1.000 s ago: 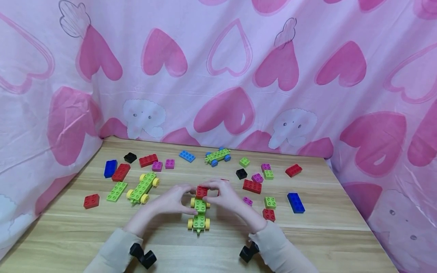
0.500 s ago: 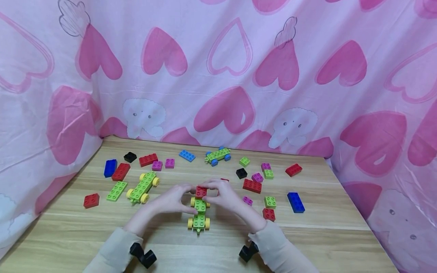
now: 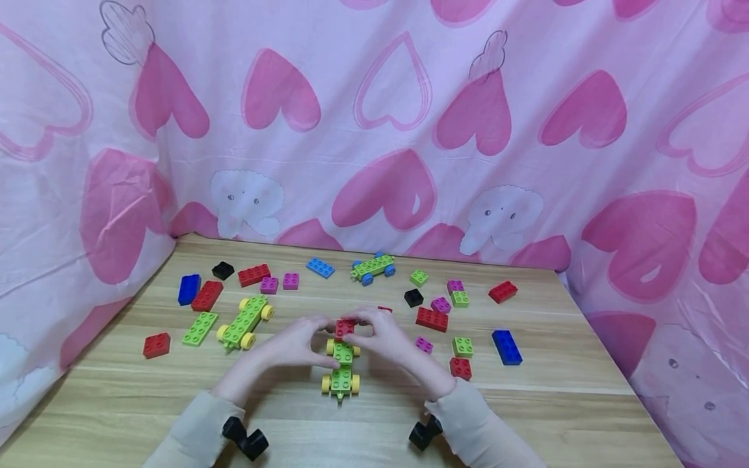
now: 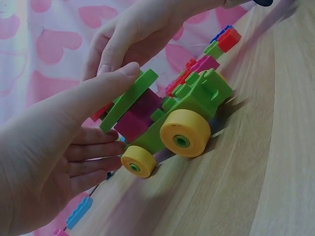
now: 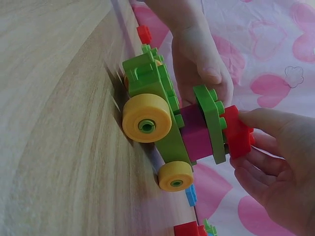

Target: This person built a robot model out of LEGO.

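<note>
A green toy car base [image 3: 341, 379] with yellow wheels stands on the table between both hands. A purple brick [image 4: 138, 116] sits on it, topped by a green plate [image 5: 210, 123]. At the far end of that plate is a red brick [image 5: 236, 132], which my right hand [image 3: 381, 335] pinches between thumb and fingers. My left hand [image 3: 295, 344] lies along the car's left side, thumb beside the green plate and the other fingers fairly straight. Whether its fingertips press on the car is unclear.
On the left stand a second yellow-wheeled car base [image 3: 246, 322], a green plate [image 3: 200, 328] and several bricks. A blue-wheeled base [image 3: 373, 267] is at the back. Several loose bricks lie to the right, including a long red brick [image 3: 432, 319] and a blue brick [image 3: 506, 348].
Almost nothing differs. My right thumb has shifted slightly on the red brick; the left hand and the car stay in place.
</note>
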`<act>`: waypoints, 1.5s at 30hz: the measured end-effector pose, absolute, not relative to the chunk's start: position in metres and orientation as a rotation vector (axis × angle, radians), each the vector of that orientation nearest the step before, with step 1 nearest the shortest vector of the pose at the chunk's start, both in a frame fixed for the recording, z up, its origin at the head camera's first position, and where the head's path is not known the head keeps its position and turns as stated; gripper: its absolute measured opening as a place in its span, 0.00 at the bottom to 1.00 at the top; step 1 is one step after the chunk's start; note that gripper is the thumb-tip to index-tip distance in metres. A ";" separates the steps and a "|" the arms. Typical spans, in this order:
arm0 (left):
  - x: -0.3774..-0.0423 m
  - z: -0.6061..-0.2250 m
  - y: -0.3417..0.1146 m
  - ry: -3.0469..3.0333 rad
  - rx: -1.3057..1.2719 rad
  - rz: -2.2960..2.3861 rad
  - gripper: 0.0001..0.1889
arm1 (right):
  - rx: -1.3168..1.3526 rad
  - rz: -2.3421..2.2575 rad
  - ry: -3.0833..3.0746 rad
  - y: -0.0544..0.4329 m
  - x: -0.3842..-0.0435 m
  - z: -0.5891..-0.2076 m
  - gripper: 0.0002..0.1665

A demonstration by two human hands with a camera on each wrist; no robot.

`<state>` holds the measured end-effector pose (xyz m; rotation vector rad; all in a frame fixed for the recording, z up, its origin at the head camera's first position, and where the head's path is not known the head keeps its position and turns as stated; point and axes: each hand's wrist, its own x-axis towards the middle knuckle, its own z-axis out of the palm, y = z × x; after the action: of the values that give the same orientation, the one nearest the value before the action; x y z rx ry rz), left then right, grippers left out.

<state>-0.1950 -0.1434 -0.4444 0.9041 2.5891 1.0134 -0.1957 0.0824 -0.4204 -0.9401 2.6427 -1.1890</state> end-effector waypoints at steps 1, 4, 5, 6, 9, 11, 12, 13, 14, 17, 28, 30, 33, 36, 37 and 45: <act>-0.195 -0.444 -0.143 2.594 0.900 1.009 0.41 | -0.933 -1.189 2.644 0.082 -0.195 -0.420 0.22; -0.195 -0.445 -0.142 2.603 0.895 0.997 0.40 | -0.903 -1.198 2.640 0.082 -0.194 -0.419 0.22; -0.194 -0.445 -0.142 2.606 0.896 0.993 0.40 | -0.900 -1.201 2.639 0.082 -0.194 -0.419 0.21; -0.194 -0.445 -0.142 2.607 0.897 0.992 0.40 | -0.894 -1.203 2.636 0.082 -0.194 -0.419 0.21; -0.195 -0.446 -0.141 2.611 0.899 0.993 0.39 | -0.879 -1.210 2.632 0.081 -0.193 -0.418 0.20; -0.194 -0.446 -0.141 2.612 0.897 0.997 0.39 | -0.871 -1.210 2.631 0.081 -0.193 -0.419 0.20; -0.194 -0.446 -0.141 2.612 0.898 1.000 0.39 | -0.869 -1.210 2.631 0.081 -0.193 -0.419 0.20; -0.194 -0.445 -0.141 2.612 0.897 1.003 0.39 | -0.868 -1.208 2.634 0.081 -0.193 -0.419 0.19; -0.194 -0.445 -0.140 2.608 0.895 1.011 0.39 | -0.867 -1.205 2.637 0.081 -0.193 -0.419 0.19; -0.194 -0.445 -0.140 2.594 0.898 1.031 0.39 | -0.887 -1.197 2.648 0.081 -0.194 -0.419 0.19; -0.195 -0.447 -0.140 2.570 0.960 1.086 0.36 | -0.919 -1.180 2.661 0.080 -0.197 -0.419 0.20; -0.196 -0.447 -0.140 2.565 0.971 1.091 0.35 | -0.911 -1.183 2.657 0.081 -0.197 -0.420 0.20; -0.196 -0.447 -0.140 2.563 0.977 1.088 0.35 | -0.911 -1.176 2.654 0.081 -0.196 -0.419 0.20; -0.196 -0.448 -0.140 2.560 0.975 1.092 0.35 | -0.920 -1.169 2.657 0.080 -0.196 -0.419 0.19; -0.196 -0.448 -0.140 2.559 0.974 1.093 0.35 | -0.918 -1.167 2.658 0.080 -0.196 -0.418 0.19; -0.196 -0.449 -0.140 2.559 0.972 1.086 0.35 | -0.867 -1.149 2.651 0.079 -0.194 -0.417 0.20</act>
<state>-0.1963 -0.1399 -0.4491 0.9716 2.5589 1.0862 -0.1943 0.0785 -0.4172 -0.8674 2.6511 -1.1489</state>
